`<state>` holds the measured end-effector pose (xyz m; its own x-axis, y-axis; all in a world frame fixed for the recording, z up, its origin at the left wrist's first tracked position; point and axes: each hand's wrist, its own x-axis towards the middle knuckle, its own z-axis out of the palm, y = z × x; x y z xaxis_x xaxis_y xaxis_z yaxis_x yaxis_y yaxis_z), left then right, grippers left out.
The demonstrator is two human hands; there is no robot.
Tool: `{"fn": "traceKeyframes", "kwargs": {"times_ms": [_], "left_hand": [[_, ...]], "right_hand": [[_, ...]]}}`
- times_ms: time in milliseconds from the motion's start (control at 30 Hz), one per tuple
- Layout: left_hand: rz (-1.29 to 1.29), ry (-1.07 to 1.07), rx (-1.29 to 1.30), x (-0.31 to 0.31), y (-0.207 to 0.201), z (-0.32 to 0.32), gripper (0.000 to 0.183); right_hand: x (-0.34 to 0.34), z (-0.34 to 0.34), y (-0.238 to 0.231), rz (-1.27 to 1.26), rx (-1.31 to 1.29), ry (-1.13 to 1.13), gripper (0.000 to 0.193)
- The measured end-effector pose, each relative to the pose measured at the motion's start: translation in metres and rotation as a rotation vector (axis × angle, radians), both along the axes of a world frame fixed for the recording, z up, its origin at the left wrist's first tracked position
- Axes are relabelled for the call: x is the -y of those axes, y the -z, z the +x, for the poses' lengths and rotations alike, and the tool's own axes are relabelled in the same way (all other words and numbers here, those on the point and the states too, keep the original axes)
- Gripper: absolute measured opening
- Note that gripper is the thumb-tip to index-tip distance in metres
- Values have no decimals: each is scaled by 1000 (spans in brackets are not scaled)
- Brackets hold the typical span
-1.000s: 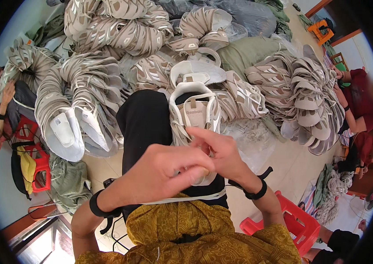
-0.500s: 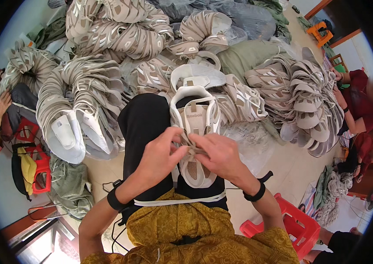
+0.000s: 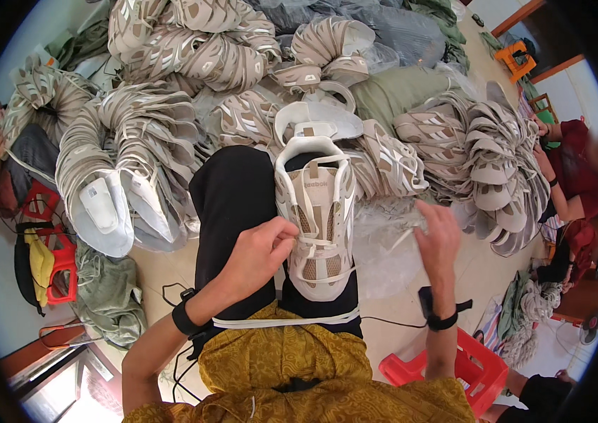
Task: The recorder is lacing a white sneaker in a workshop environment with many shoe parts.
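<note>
A beige and white sneaker upper (image 3: 303, 278) lies on my right thigh, its toe toward me and its collar facing away. White shoelace (image 3: 321, 244) crosses the lower part of its front, and a length lies up over the tongue. My left hand (image 3: 255, 255) is closed at the upper's left edge, thumb against fingers; what it pinches, if anything, is hidden. Out to the right of the upper, my right hand (image 3: 440, 236) is raised, its fingers pinching a shoelace end (image 3: 405, 238). Behind the collar stands another pale upper (image 3: 345, 124).
Long stacks of nested uppers (image 3: 154, 134) stand at the left, with more uppers (image 3: 493, 166) at the right. A red plastic stool (image 3: 479, 366) is beside my right arm. A white band (image 3: 288, 322) spans my thighs. Co-workers sit at both sides, one in a dark red shirt (image 3: 581, 169).
My right hand has moved from the upper's front out to the right, drawing a lace end along. The left hand has shifted slightly down and stays by the left edge.
</note>
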<state>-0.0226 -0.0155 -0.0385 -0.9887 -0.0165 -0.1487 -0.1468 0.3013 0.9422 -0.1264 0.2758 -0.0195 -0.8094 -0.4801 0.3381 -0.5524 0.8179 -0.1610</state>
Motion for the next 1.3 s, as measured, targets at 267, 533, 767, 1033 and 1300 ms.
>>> {"fn": "traceKeyframes", "kwargs": {"times_ms": [267, 533, 767, 1033, 1300], "left_hand": [[34, 12, 63, 3, -4, -1, 13], [53, -19, 72, 6, -1, -1, 16], [129, -83, 72, 5, 3, -3, 17], [28, -45, 82, 5, 2, -6, 15], [-334, 164, -367, -5, 4, 3, 17]], "right_hand": [[118, 35, 10, -242, 130, -481, 30], [138, 42, 6, -26, 96, -479, 30], [141, 30, 1, -123, 583, -346, 41], [124, 27, -10, -250, 948, -369, 51], [97, 20, 2, -727, 1484, -218, 51]]}}
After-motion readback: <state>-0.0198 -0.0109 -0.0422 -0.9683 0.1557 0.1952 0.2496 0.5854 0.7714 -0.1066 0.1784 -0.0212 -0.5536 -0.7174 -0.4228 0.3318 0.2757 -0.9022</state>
